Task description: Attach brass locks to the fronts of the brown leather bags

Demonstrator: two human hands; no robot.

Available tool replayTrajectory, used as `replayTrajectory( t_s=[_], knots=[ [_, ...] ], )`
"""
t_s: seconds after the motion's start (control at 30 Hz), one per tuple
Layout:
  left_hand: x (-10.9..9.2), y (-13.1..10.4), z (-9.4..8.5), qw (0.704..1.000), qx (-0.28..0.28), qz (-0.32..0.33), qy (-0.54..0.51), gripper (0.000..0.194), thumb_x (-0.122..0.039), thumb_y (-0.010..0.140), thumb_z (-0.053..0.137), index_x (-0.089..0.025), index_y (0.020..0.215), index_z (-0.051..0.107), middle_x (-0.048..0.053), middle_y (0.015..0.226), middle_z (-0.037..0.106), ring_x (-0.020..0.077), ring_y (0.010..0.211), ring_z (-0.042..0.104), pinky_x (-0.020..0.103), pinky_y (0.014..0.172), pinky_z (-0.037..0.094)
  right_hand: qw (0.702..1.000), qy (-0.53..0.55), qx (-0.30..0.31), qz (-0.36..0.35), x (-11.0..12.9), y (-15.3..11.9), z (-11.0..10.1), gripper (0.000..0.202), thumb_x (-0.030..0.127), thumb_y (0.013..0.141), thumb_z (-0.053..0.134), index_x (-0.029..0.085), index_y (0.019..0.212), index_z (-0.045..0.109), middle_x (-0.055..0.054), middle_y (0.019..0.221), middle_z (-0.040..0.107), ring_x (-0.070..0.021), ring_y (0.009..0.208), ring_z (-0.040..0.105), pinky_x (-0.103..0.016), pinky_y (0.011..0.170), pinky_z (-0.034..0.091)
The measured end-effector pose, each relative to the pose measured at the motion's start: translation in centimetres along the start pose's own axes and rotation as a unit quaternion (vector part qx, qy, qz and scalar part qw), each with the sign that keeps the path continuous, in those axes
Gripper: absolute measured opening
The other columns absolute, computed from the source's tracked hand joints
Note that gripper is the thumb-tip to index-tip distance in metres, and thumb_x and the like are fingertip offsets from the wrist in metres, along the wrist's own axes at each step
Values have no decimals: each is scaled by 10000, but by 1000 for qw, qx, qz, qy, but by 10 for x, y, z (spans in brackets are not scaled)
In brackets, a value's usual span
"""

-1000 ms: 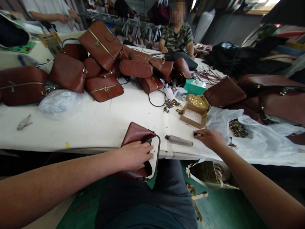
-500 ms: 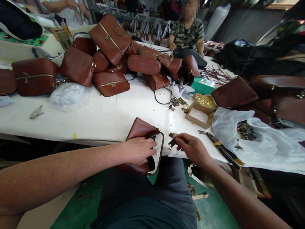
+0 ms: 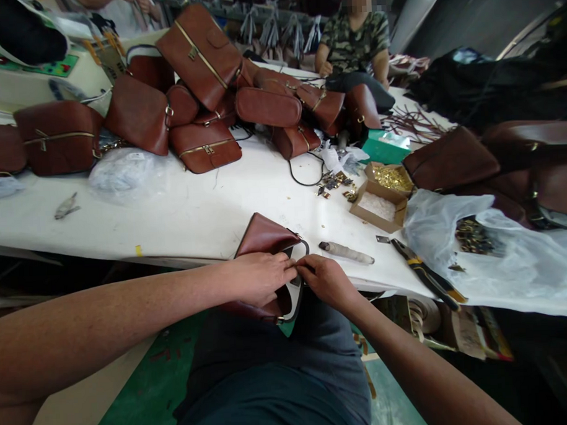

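A reddish-brown leather bag [image 3: 264,233] with a dark-edged opening rests at the table's front edge, partly over my lap. My left hand [image 3: 263,277] is closed on the rim of this bag, fingers bent at its opening. Against its fingertips, the fingers of my right hand [image 3: 323,279] are pinched together at the same rim; whatever they pinch is too small to make out. Right of the hands, a wrapped grey stick-like tool [image 3: 347,252] lies on the white table [image 3: 191,222]. Pliers with black and yellow handles [image 3: 427,274] lie farther right, beside a small metal plate [image 3: 383,239].
Brown bags [image 3: 201,57] are piled along the back. Small open boxes [image 3: 380,206] of parts stand right of centre, near a clear plastic bag [image 3: 480,243] of metal pieces. Across the table sits a person in a camouflage shirt [image 3: 356,42]; another person's hands show at the top left.
My right hand has moved left to the bag's rim, beside my left hand. The dark piece it held is no longer distinguishable. The view has shifted slightly.
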State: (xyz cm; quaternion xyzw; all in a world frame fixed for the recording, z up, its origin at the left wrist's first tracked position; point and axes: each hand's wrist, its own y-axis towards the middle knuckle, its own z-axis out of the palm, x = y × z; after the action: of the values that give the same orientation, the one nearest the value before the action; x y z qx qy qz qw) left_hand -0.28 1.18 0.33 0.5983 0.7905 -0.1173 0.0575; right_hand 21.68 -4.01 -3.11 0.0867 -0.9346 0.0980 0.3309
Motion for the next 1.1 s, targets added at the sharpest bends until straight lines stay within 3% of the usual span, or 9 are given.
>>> replayTrajectory(
  t_s=[0.33, 0.47, 0.6, 0.67, 0.73, 0.8, 0.9, 0.97, 1.1],
  knots=[
    [-1, 1, -1, 999, 5, 22, 25, 332, -265, 877, 658, -163, 1192, 671, 155, 1218, 644, 306, 1142, 581, 412, 1011, 496, 994, -84, -71, -27, 0, -11, -4, 184, 296, 1038, 573, 267, 1061, 754, -40, 1040, 712, -187, 871, 684, -280, 752, 460],
    [0, 3, -4, 999, 8, 27, 27, 469, -269, 834, 702, -176, 1289, 632, 156, 1352, 598, 307, 1184, 566, 397, 1013, 499, 969, -142, -201, -34, -23, -7, -30, 234, 361, 1013, 622, 222, 1154, 746, -95, 1140, 719, -265, 1042, 667, -358, 896, 486],
    [1, 3, -5, 999, 12, 26, 22, 466, -262, 828, 706, -195, 1283, 630, 138, 1302, 620, 303, 1167, 572, 391, 994, 506, 959, -234, -158, -17, -59, 0, -48, 331, 435, 957, 673, 200, 1179, 743, -145, 1128, 724, -349, 1082, 630, -450, 905, 483],
    [2, 3, -3, 999, 10, 26, 21, 475, -275, 825, 714, -199, 1285, 626, 139, 1305, 620, 307, 1170, 573, 395, 980, 511, 971, -187, -148, -16, -66, 2, -48, 341, 442, 968, 632, 207, 1192, 735, -140, 1080, 717, -344, 1054, 634, -451, 877, 492],
    [2, 2, -2, 999, 7, 26, 22, 488, -282, 820, 721, -197, 1291, 623, 147, 1325, 614, 313, 1180, 572, 399, 964, 517, 979, -39, -199, -3, -58, 4, -44, 365, 449, 987, 577, 227, 1253, 693, -111, 1063, 703, -307, 1015, 651, -433, 862, 508],
    [1, 3, -2, 999, 6, 25, 25, 485, -282, 821, 721, -194, 1289, 626, 152, 1332, 615, 316, 1179, 575, 402, 948, 521, 939, 207, -275, 21, -37, 8, -39, 369, 490, 991, 521, 242, 1229, 654, -65, 981, 681, -246, 880, 669, -387, 779, 534],
    [1, 3, -2, 999, 4, 22, 26, 469, -302, 834, 722, -188, 1281, 635, 155, 1323, 622, 316, 1166, 582, 403, 931, 526, 785, 547, -290, 33, 5, 22, -30, 383, 601, 951, 482, 237, 951, 599, 8, 764, 583, -158, 587, 574, -297, 555, 489],
    [1, 3, -1, 999, -2, 21, 26, 458, -336, 848, 719, -182, 1273, 644, 158, 1312, 621, 315, 1155, 585, 407, 927, 528, 716, 642, -271, 31, 27, 34, -22, 442, 666, 917, 534, 237, 816, 526, 44, 668, 509, -117, 478, 477, -256, 463, 421],
    [2, 4, 1, 1000, -14, 17, 21, 419, -354, 847, 726, -189, 1228, 672, 141, 1232, 638, 307, 1117, 595, 408, 909, 530, 707, 642, -292, 51, 43, 52, -4, 515, 653, 857, 725, 226, 726, 470, 81, 593, 436, -74, 413, 398, -209, 397, 344]
  ],
)
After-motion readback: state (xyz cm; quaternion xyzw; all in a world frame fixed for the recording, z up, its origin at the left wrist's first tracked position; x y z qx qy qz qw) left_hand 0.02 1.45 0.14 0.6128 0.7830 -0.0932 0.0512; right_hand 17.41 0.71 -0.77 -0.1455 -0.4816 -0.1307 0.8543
